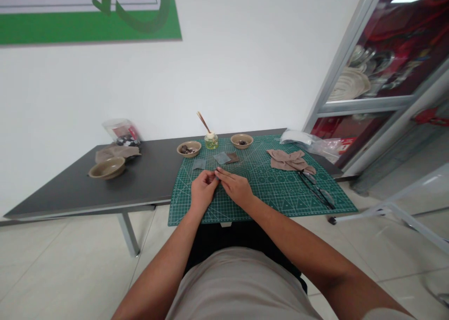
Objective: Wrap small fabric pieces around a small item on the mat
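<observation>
My left hand (pixel 204 190) and my right hand (pixel 235 185) meet fingertip to fingertip above the green cutting mat (pixel 266 196). The fingers of both are pinched together; whatever they may hold is too small or hidden to make out. Just beyond them lie a grey-blue square (pixel 199 163), a second grey-blue square (pixel 220 158) and a brown square (pixel 233 157) partly under it. Farther back stand a tan bowl (pixel 180 149) with dark pieces in it, a glass jar (pixel 211 142) with thin sticks, and another bowl (pixel 247 144) with a few dark bits.
Right on the mat are a crumpled brown cloth (pixel 286 161), eyeglasses (pixel 315 189) and plastic packaging (pixel 308 141). On the grey table (pixel 150 172) at left sit an olive bowl (pixel 107 168), a brown cloth (pixel 117 152) and a clear bag (pixel 121 129). A white wall (pixel 245 76) stands behind.
</observation>
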Tool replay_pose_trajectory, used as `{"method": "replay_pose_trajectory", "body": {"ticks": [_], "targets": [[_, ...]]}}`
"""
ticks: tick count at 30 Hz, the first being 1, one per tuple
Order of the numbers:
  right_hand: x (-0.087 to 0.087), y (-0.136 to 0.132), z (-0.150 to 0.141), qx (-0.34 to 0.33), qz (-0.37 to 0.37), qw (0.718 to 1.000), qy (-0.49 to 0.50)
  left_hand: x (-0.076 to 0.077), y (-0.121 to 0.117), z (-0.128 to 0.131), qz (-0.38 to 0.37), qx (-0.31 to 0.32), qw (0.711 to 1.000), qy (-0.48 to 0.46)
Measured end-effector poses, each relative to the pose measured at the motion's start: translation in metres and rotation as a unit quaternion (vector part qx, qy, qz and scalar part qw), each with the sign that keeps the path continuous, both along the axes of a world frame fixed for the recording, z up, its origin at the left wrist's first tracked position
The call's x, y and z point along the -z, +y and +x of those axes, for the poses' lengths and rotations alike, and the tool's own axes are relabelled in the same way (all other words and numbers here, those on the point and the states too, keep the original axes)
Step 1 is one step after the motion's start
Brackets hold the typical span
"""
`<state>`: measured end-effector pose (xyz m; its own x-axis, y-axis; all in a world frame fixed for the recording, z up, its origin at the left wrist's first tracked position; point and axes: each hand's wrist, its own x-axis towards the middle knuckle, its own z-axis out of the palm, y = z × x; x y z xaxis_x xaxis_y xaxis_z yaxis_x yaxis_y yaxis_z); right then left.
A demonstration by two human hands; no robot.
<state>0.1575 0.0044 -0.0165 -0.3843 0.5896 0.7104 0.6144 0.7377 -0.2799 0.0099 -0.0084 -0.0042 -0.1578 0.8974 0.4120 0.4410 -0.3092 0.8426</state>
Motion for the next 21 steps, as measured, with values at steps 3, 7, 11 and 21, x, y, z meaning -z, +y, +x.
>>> {"method": "replay_pose_trajectory", "body": {"ticks": [3,7,11,21], "targets": [[0.0002,0.0002,-0.0001,0.018,-0.007,1.0,0.012,0.0011,0.0001,0.0002,-0.005,0.012,1.0,-0.02],[0.0002,0.0,-0.0009,0.02,-0.015,1.0,-0.001,0.0001,0.0006,0.0005,-0.013,0.012,1.0,0.002],[0.0004,0.0004,-0.0012,0.016,-0.015,1.0,0.0,-0.0004,0.0012,0.0,-0.008,0.001,1.0,0.01],[0.0001,0.0016,-0.0021,-0.003,-0.008,1.0,0.007,-0.0023,0.0021,-0.0005,-0.018,0.01,1.0,-0.024]]}}
